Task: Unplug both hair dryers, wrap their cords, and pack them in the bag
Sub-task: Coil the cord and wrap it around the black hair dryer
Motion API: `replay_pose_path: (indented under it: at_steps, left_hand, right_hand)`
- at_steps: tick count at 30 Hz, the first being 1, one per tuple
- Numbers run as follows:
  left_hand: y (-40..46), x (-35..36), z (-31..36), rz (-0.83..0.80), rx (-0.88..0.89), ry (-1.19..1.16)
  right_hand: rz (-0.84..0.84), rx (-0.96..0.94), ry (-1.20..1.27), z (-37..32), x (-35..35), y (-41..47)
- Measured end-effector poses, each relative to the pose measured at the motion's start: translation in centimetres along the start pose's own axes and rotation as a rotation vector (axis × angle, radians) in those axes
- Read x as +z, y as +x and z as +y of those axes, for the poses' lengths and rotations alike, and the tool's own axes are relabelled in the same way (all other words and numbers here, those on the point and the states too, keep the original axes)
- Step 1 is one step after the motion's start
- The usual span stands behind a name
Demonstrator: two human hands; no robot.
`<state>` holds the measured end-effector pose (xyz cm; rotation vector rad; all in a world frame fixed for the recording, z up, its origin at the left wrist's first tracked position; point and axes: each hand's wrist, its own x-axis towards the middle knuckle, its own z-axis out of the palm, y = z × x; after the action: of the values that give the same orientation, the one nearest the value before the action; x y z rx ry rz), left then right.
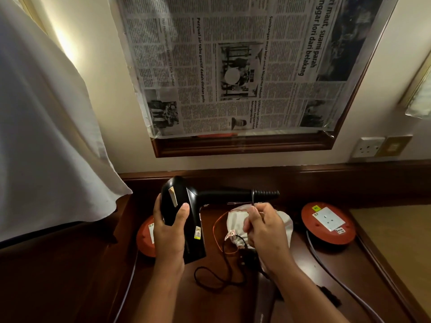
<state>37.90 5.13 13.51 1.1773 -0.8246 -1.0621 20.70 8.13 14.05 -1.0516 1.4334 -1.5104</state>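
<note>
Nearest the camera, a loose run of black cord (211,277) is lying in loops on the dark wooden worktop (326,271), trailing up toward the person's right hand (262,231). That hand is pinching the cord between thumb and fingertips just under the handle end of the black hair dryer (186,206), where one turn is already sitting around the handle beside the ribbed strain relief. The left hand (169,229) is gripping the dryer's body, fingers curled round its back and thumb lying across its face, holding it above the worktop with the handle pointing to the right.

Under the right hand a white drawstring bag (235,220) with an orange string is resting on the worktop; something dark seems to be sitting at its mouth, though whether that is the second dryer I cannot tell. Further back, a red extension reel (327,223) with a socket plate is lying to the right, and another red reel (147,238) is showing behind the left wrist. On the wall beyond, a newspaper (233,66) is covering a framed mirror.

The step in hand looks to be cord wrapping, barely started. The next move is likely calling for feeding the slack round the handle, turn upon turn, while keeping tension so the coils are not slipping off.
</note>
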Motion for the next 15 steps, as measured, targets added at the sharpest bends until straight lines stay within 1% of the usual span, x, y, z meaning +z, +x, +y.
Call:
replay_pose_path:
  at_steps: [4, 9, 15]
  left_hand:
    - [0.1, -0.8, -0.5, -0.003, -0.060, 0.015]
    - [0.4, -1.7, -0.1, -0.014, -0.134, -0.007]
    - [0.4, -2.5, 0.4, -0.039, -0.090, 0.022]
  right_hand:
    - [-0.037, 0.021, 0.045, 1.3, 0.0, -0.5]
    - [-0.176, 0.122, 0.288, 1.7, -0.1, -0.9]
    - [-0.290, 0.262, 0.363, 2.6, -0.7, -0.9]
